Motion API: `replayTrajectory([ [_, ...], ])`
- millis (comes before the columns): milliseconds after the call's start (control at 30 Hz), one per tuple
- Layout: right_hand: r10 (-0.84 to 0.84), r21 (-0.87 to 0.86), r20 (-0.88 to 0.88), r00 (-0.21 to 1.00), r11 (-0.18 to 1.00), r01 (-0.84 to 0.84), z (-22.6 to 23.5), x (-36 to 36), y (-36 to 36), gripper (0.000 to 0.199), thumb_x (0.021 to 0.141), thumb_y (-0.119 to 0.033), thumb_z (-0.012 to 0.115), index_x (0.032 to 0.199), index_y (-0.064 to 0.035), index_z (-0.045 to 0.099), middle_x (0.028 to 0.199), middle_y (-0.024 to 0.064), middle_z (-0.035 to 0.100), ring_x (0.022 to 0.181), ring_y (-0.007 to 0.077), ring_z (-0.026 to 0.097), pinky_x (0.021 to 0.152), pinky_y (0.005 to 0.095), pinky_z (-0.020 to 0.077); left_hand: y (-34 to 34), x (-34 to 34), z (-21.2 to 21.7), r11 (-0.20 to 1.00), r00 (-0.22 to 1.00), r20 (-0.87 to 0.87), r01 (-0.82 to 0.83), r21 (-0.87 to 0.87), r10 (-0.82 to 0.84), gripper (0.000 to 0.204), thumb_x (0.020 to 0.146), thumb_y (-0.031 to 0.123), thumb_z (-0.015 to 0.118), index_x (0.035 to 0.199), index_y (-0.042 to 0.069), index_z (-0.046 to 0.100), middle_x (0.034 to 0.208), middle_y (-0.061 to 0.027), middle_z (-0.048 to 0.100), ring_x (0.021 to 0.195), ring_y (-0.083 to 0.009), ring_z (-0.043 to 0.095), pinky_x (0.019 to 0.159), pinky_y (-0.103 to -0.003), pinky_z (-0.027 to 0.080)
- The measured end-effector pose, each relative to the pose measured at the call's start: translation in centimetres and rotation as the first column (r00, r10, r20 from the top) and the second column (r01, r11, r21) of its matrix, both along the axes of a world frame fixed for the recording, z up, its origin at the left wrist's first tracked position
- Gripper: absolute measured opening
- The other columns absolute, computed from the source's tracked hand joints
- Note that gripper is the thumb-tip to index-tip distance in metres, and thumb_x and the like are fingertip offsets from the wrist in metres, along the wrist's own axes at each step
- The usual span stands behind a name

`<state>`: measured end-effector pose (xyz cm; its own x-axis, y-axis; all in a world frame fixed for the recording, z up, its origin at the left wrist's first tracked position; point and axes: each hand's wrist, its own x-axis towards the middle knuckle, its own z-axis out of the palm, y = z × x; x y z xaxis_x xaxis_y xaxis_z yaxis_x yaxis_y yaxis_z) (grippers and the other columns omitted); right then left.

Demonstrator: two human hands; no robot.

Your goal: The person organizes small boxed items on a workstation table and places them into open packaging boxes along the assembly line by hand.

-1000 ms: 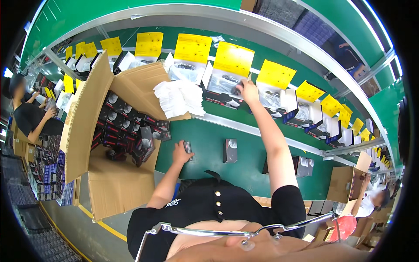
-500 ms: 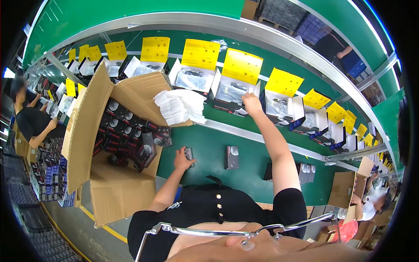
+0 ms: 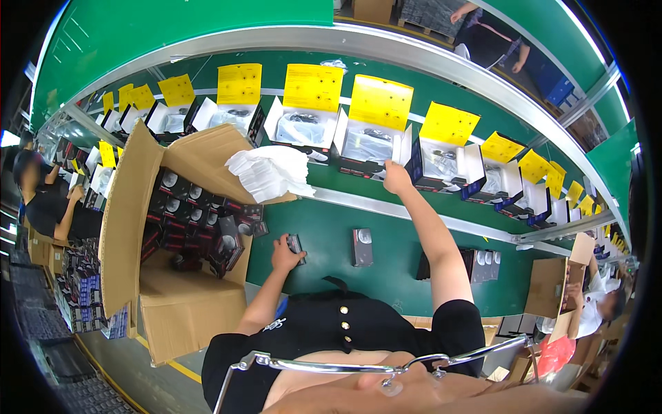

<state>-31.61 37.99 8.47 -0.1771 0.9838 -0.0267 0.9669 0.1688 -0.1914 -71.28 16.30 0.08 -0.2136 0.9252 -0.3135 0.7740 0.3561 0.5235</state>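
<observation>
The right hand (image 3: pixel 396 178) had moved leftward to grip an open box (image 3: pixel 372 148) on the belt's (image 3: pixel 483 207) far edge, while the left hand (image 3: pixel 284 254) stayed closed on a small packet (image 3: pixel 296 245).

A small dark box (image 3: pixel 296 245) lies flat on the green surface (image 3: pixel 393 276), touched by the fingers of the left hand (image 3: pixel 284 255). Farther out, the right hand (image 3: pixel 396 179) reaches up and touches the lower edge of an open box (image 3: pixel 376 141), white inside with a raised yellow lid, standing in a row just above that hand.
</observation>
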Motion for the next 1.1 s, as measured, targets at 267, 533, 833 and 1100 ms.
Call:
replayTrajectory([
  [267, 0.468, 0.238, -0.497, 0.730, 0.883, -0.404, 7.8, -10.0, -12.2, 0.055, 0.072, 0.003, 0.064, 0.126, -0.0063, 0.056, 0.133, 0.0174, 0.054, 0.124, 0.0374, 0.052, 0.105, 0.0434, 0.0434, 3.8, 4.0, 5.0, 0.847, 0.065, 0.848, 0.051, -0.529, 0.526, 0.031, 0.086, 0.032, 0.070, 0.106, 0.011, 0.061, 0.094, -0.0092, 0.067, 0.084, -0.0227, 0.068, 0.074, -0.037, 0.057],
  [533, 0.428, 0.059, -0.596, 0.679, 0.867, -0.495, 10.6, -14.3, -17.7, 0.103, 0.060, -0.014, 0.088, 0.149, -0.0169, 0.036, 0.154, 0.0164, 0.029, 0.137, 0.0402, 0.037, 0.109, 0.0471, 0.0391, 5.3, 6.8, 7.1, 0.883, -0.181, 0.865, 0.047, -0.468, 0.468, 0.030, 0.094, 0.032, 0.058, 0.116, 0.012, 0.061, 0.105, -0.0045, 0.067, 0.097, -0.0206, 0.066, 0.090, -0.043, 0.053],
  [833, 0.434, 0.090, -0.517, 0.738, 0.885, -0.457, 10.8, -12.9, -16.9, 0.092, 0.062, -0.021, 0.089, 0.143, -0.0184, 0.046, 0.154, 0.0141, 0.029, 0.121, 0.0352, 0.054, 0.095, 0.0440, 0.0518, 5.8, 9.0, 11.4, 0.942, 0.140, 0.938, -0.166, -0.293, 0.317, 0.032, 0.085, 0.033, 0.074, 0.096, 0.004, 0.065, 0.080, -0.0064, 0.068, 0.064, -0.0158, 0.067, 0.057, -0.030, 0.057],
  [1100, 0.136, 0.092, -0.657, 0.742, 0.991, -0.101, 10.4, -15.4, -16.7, 0.072, 0.069, -0.024, 0.086, 0.131, -0.0055, 0.054, 0.139, 0.0202, 0.047, 0.107, 0.0366, 0.063, 0.090, 0.0441, 0.0532, 6.3, 7.9, 11.5, 0.927, 0.068, 0.959, -0.284, -0.245, 0.274, 0.029, 0.084, 0.029, 0.076, 0.093, 0.004, 0.063, 0.081, -0.0062, 0.068, 0.069, -0.0168, 0.069, 0.061, -0.031, 0.059],
])
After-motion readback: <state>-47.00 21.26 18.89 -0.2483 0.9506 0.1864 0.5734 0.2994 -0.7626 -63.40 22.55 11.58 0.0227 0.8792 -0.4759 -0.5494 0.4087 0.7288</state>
